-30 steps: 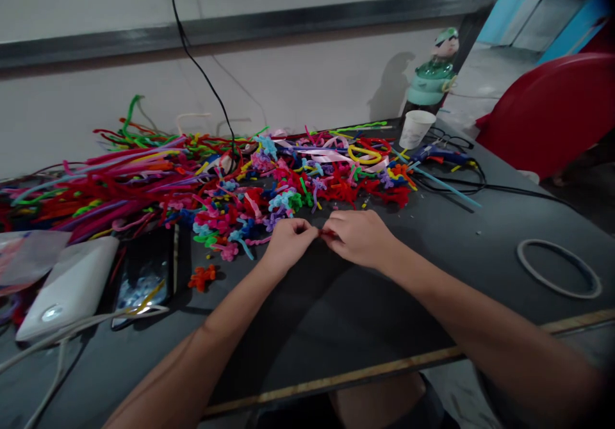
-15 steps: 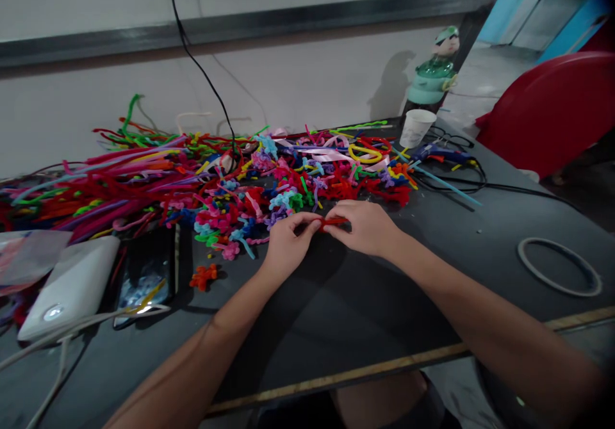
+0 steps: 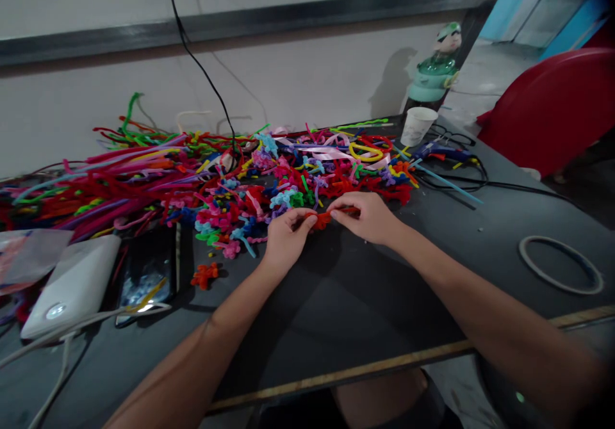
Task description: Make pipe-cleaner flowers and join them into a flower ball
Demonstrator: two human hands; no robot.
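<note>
Between my hands, just above the table, is an orange-red pipe cleaner [image 3: 323,220], bent into small loops in its middle part. My left hand [image 3: 288,234] pinches its left side between thumb and fingers. With thumb and fingertips my right hand [image 3: 365,214] grips the straight part at the right. Right behind both hands spreads a heap of coloured pipe cleaner pieces [image 3: 283,182], many twisted into small flower-like shapes. A finished-looking orange pipe cleaner flower [image 3: 205,276] lies alone on the table to the left of my left hand.
Long pipe cleaners [image 3: 110,186] lie at the back left. Before them are a white power bank [image 3: 72,282] with cables and a dark phone [image 3: 147,272]. A paper cup [image 3: 418,127], a green bottle [image 3: 432,73] and a blue glue gun [image 3: 444,153] stand or lie back right, a ring [image 3: 560,264] further forward.
My hands have moved slightly apart, the right one up and to the right. More of the orange-red pipe cleaner's looped middle now shows between them.
</note>
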